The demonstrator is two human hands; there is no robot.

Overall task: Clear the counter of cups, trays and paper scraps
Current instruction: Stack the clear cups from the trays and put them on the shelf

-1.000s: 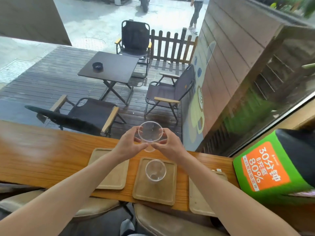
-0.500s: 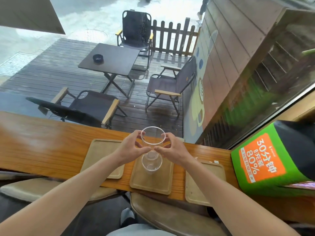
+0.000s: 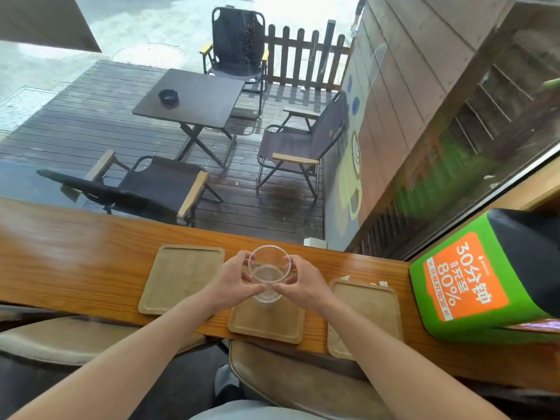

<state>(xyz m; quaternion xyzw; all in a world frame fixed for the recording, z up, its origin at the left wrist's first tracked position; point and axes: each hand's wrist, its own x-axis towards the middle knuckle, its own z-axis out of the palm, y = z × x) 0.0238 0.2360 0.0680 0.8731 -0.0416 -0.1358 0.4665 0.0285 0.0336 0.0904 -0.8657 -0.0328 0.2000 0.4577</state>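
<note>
Clear cup [image 3: 269, 269]: standing upright over the middle tray, rim facing up; a second clear cup looks to be nested under it, though the clear plastic is making the join hard to read.
Left hand [image 3: 231, 280]: gripping the cup from 9 o'clock, thumb and fingers closing on its wall.
Right hand [image 3: 303, 283]: gripping the same cup from 3 o'clock, fingertips pressing on the wall near the base.
Middle tray [image 3: 266, 324]: lying flat beneath the cup at 6 o'clock of it, its near edge sitting almost at the counter's near edge.
Left tray [image 3: 178, 277]: lying at 9 o'clock of the cup, bare, partly running under the left wrist, its far edge near the window.
Right tray [image 3: 366, 313]: lying at 3 o'clock, bare, its near edge overhanging the counter edge.
Paper scraps [image 3: 382, 284]: small white bits sitting at the right tray's far edge.
Counter [image 3: 75, 262]: stretching open and bare toward 9 o'clock, giving free room on that side.
Green box [image 3: 472, 280]: crowding the 3 o'clock end, just beside the right tray.
Stool seat [image 3: 288, 380]: sitting below the counter edge at 6 o'clock.
</note>
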